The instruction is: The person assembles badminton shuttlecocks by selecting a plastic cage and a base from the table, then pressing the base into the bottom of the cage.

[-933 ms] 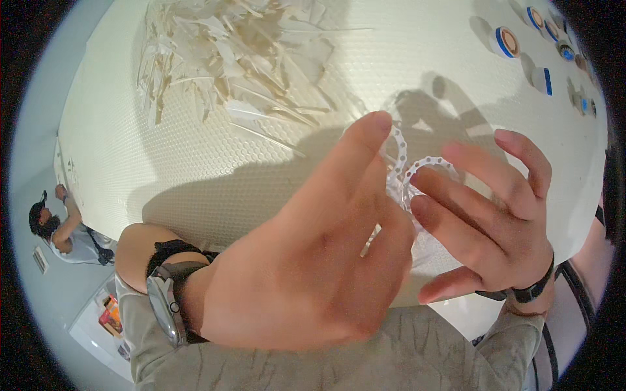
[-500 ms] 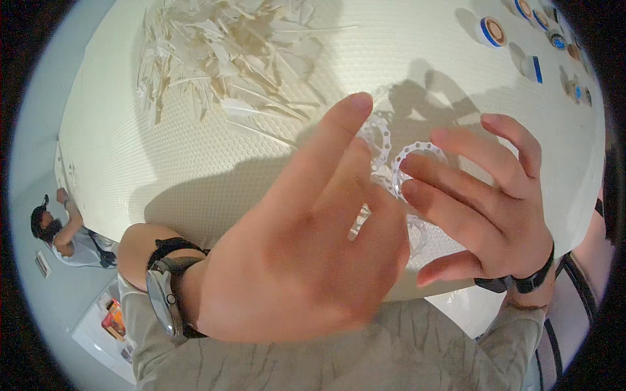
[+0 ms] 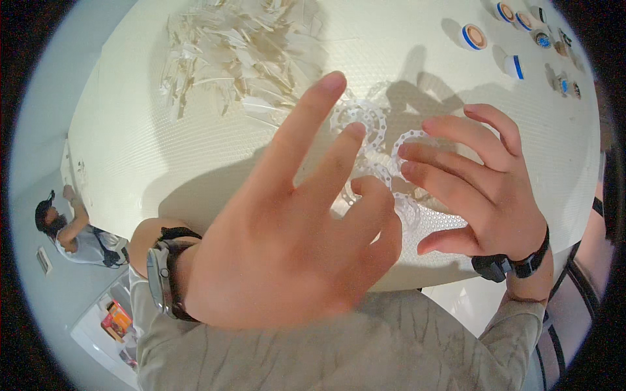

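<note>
Several white ring-shaped pieces with holes around their bands, such as this perforated ring (image 3: 383,130), lie grouped on the table beneath my hands. My left hand (image 3: 287,241) hovers palm down over the group's near left side. Two of its fingers stretch forward and apart, while another bends close to the thumb; no held thing shows there. At the group's right, my right hand (image 3: 482,176) is open, thumb well away from the fingers. Two of its fingertips are at the edge of a second perforated ring (image 3: 412,135). My left hand hides part of the group.
A heap of white feathers (image 3: 248,55) covers the table's far left. Toward the far right stand a blue-and-white round container (image 3: 475,37) and several other small round ones. The textured table (image 3: 124,124) curves away at the left, where another person (image 3: 72,228) is beyond its edge.
The fingers of my left hand have spread and its hand has shifted left, showing more of the rings. My right hand stays by its ring, fingers slightly raised. The view has shifted a little.
</note>
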Motion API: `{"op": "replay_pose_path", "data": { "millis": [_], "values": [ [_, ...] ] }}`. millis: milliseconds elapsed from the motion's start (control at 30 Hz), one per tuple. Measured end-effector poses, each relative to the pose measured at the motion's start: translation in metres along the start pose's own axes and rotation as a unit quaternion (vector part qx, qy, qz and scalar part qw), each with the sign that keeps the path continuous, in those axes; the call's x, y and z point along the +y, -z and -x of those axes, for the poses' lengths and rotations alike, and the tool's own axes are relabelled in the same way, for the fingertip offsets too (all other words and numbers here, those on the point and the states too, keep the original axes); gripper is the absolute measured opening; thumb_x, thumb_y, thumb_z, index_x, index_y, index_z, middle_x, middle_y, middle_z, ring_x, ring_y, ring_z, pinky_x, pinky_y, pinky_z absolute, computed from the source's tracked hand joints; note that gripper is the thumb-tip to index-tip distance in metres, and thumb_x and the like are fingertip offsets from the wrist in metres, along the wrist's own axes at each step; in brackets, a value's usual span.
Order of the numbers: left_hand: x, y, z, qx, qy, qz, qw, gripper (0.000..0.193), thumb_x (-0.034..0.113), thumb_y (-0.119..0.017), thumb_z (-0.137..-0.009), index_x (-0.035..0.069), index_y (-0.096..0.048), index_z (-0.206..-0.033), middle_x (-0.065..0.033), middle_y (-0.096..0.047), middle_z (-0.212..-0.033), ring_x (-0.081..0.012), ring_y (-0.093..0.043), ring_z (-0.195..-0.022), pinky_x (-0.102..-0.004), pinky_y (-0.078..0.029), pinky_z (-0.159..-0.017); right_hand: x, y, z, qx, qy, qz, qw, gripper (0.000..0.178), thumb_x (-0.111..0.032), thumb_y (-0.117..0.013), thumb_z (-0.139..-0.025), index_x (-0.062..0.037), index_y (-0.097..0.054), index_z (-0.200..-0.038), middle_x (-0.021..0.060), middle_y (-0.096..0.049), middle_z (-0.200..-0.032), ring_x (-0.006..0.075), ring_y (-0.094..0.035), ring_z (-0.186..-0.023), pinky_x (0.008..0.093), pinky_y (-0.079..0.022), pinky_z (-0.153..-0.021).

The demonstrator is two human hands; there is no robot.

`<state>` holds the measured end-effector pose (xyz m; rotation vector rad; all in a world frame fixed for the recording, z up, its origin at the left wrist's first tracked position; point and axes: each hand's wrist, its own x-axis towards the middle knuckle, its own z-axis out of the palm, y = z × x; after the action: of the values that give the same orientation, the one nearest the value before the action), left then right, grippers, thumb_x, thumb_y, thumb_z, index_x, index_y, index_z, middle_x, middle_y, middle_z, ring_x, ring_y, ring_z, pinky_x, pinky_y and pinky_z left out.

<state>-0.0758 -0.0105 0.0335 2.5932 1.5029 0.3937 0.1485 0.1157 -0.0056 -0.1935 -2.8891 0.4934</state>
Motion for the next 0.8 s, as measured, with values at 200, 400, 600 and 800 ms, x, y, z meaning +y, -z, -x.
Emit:
{"op": "replay_pose_path", "data": {
  "millis": [200,400,600,800],
  "values": [
    [-0.003,0.027,0.010,0.007,-0.035,-0.009,0.999,0.048,0.048,-0.075,-0.071,0.012,-0.075,-0.102,-0.0096,-0.066,-0.100,-0.0365,-0.070,-0.106,-0.0561,-0.054,-0.092,0.004,-0.002,0.006,0.013,0.008,-0.023,1.000,0.065,-0.062,-0.064,-0.086,-0.0070,-0.069,-0.120,0.0068,-0.071,-0.122,0.0318,-0.057,-0.127,0.0543,-0.036,-0.111],
    [0.007,0.032,0.031,-0.021,-0.062,0.000,0.998,0.040,0.033,-0.082,-0.075,0.010,-0.075,-0.107,-0.0089,-0.067,-0.107,-0.0352,-0.069,-0.108,-0.0471,-0.057,-0.084,0.003,-0.001,0.003,0.040,0.019,-0.050,0.998,0.058,-0.053,-0.068,-0.086,-0.0049,-0.069,-0.119,0.0085,-0.068,-0.125,0.0338,-0.056,-0.127,0.0543,-0.036,-0.110],
    [0.007,0.020,0.038,0.006,-0.105,-0.073,0.992,0.034,0.025,-0.080,-0.076,0.012,-0.074,-0.108,-0.0083,-0.067,-0.107,-0.0311,-0.069,-0.108,-0.0433,-0.058,-0.083,0.008,0.003,0.008,0.115,0.050,-0.084,0.989,0.048,-0.046,-0.070,-0.089,-0.0083,-0.070,-0.118,0.0108,-0.065,-0.128,0.0394,-0.054,-0.129,0.0566,-0.037,-0.109],
    [0.009,0.012,0.062,0.105,-0.129,-0.050,0.985,0.023,0.016,-0.078,-0.079,0.012,-0.075,-0.102,-0.0052,-0.067,-0.093,-0.0238,-0.069,-0.085,-0.0359,-0.057,-0.069,-0.002,0.018,0.000,0.067,0.138,-0.098,0.983,0.045,-0.049,-0.072,-0.084,-0.0135,-0.073,-0.111,0.0141,-0.060,-0.133,0.0452,-0.050,-0.135,0.0619,-0.034,-0.113]
  ]
}}
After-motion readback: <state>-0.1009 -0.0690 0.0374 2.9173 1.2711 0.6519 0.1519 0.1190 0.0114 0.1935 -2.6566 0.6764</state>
